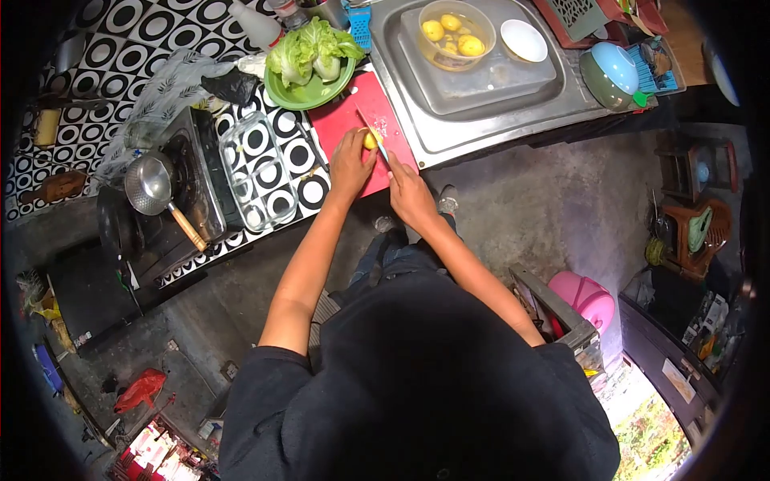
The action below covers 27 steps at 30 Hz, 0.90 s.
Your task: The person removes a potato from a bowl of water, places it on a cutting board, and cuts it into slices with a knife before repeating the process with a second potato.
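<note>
On the red cutting board (335, 119), my left hand (351, 166) holds a small yellow potato (370, 140) between its fingers. A knife (382, 150) is gripped in my right hand (411, 192), its blade pointing away from me and lying against the potato's right side. Small pale bits are scattered on the board beyond the blade. Just past the board's far left part stands a green bowl (309, 103) with leafy green vegetables (314, 54). In the sink area, a clear tub (455, 64) holds several yellow potatoes in water.
A white bowl (524, 41) sits beside the tub on the metal sink (417, 140). Left of the board are a glass dish (258, 172) and a stove with a wooden-handled saucepan (150, 184). A blue-and-green bowl (609, 74) stands at the right by a dish rack.
</note>
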Available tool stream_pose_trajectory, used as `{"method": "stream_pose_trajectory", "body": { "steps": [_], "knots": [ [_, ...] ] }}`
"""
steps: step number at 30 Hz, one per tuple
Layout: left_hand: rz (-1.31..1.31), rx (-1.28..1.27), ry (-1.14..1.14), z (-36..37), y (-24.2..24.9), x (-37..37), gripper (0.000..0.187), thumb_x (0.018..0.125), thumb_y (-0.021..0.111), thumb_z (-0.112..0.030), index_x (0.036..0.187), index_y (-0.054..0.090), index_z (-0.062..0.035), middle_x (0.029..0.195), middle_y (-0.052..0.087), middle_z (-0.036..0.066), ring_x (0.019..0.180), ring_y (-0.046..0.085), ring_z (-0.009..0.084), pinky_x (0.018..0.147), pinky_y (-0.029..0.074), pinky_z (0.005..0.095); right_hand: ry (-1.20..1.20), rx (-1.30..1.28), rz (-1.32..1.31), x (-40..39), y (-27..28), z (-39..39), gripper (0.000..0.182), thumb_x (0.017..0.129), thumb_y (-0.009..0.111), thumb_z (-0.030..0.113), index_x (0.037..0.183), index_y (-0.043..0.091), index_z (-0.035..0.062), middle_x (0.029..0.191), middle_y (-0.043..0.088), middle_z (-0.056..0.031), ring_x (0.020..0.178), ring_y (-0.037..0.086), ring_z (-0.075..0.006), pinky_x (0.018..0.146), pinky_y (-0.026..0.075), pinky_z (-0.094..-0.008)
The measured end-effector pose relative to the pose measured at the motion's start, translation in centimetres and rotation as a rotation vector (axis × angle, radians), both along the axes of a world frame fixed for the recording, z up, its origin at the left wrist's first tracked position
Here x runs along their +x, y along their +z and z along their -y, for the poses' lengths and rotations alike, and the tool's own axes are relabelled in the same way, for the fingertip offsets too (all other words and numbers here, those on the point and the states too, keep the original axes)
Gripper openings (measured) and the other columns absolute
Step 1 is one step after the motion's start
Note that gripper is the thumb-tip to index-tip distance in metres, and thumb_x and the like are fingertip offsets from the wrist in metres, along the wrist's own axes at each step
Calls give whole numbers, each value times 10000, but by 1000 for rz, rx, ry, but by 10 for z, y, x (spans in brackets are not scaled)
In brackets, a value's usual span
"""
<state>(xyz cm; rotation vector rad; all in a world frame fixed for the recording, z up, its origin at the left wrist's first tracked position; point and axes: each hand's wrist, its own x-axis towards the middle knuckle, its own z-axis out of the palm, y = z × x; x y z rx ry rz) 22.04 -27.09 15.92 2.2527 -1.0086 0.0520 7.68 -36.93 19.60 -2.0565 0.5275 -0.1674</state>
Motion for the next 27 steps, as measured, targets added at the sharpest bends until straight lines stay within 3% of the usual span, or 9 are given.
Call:
{"method": "stream_pose_trajectory", "body": {
  "steps": [11, 27],
  "knots": [
    [26, 22, -11, -6, -5, -2, 388, 869, 701, -129, 1219, 600, 7, 1287, 607, 192, 1159, 587, 390, 984, 474, 461, -3, -16, 14, -2, 2, -7, 479, 989, 513, 81, 1461, 441, 33, 1000, 612, -266, 914, 610, -478, 814, 490, -518],
    [-32, -2, -6, -4, 1, -5, 404, 833, 679, -64, 1218, 593, 23, 1264, 619, 219, 1153, 588, 416, 985, 473, 479, 43, 0, 37, -5, 7, -8, 521, 983, 512, 55, 1492, 403, 44, 999, 592, -260, 913, 606, -463, 823, 488, -507]
  ]
}}
